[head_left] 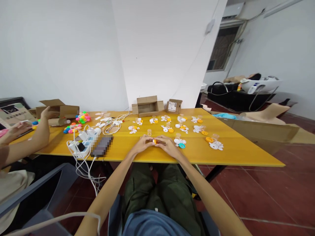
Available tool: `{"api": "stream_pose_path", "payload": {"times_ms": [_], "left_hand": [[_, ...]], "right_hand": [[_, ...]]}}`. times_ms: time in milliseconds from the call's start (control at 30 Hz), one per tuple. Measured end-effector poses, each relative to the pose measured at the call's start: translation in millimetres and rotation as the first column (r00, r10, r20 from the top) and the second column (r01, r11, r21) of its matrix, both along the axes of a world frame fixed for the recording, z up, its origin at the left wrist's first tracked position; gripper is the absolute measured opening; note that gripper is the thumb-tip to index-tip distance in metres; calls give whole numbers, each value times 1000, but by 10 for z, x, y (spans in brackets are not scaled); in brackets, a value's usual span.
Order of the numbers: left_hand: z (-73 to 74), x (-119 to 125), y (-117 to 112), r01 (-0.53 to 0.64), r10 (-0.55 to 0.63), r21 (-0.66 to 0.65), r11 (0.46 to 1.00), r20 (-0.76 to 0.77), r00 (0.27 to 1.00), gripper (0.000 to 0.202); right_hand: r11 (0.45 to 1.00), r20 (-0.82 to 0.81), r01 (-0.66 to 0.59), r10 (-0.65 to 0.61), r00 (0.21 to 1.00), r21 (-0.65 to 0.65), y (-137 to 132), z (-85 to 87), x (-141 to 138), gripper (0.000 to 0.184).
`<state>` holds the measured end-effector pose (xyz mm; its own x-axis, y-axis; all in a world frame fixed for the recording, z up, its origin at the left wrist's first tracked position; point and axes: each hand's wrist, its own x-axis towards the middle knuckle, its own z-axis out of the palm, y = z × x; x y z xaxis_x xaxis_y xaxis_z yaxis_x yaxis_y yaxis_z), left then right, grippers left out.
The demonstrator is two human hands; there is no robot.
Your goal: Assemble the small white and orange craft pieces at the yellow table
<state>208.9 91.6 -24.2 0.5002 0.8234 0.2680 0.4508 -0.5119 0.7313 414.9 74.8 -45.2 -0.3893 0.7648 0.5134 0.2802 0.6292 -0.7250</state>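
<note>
Close to the table's front edge, my left hand (143, 144) and my right hand (167, 145) meet around a small orange-and-white round plastic part (154, 141). The fingertips of both hands press on it from either side, hiding much of it. Just beyond them stands a clear plastic cup (149, 132). To the right of my right hand lies a cluster of white discs with a teal ring (181, 146) and another clear cup. Farther right, an orange ring (209, 139) lies by white perforated discs (217, 145).
Several similar clusters cover the yellow table (236, 155). Cardboard boxes (147, 107) stand at the wall. To my left are a power strip (85, 147) with tangled white cables, a dark phone-like slab (102, 146), and colourful balls (83, 117). Another person's arm (36, 139) reaches in there.
</note>
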Motion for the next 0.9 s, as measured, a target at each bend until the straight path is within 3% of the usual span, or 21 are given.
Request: {"api": "stream_pose_path", "payload": {"times_ms": [267,900], "left_hand": [[-74,0,55,-2,9,-61,998,107,994,23],[-116,-20,69,-13,36,-125,992,188,982,24]], "right_hand": [[1000,17,-11,12,1000,-18,-6,-3,1,32],[999,88,17,-13,996,-51,-16,25,-1,35]]}}
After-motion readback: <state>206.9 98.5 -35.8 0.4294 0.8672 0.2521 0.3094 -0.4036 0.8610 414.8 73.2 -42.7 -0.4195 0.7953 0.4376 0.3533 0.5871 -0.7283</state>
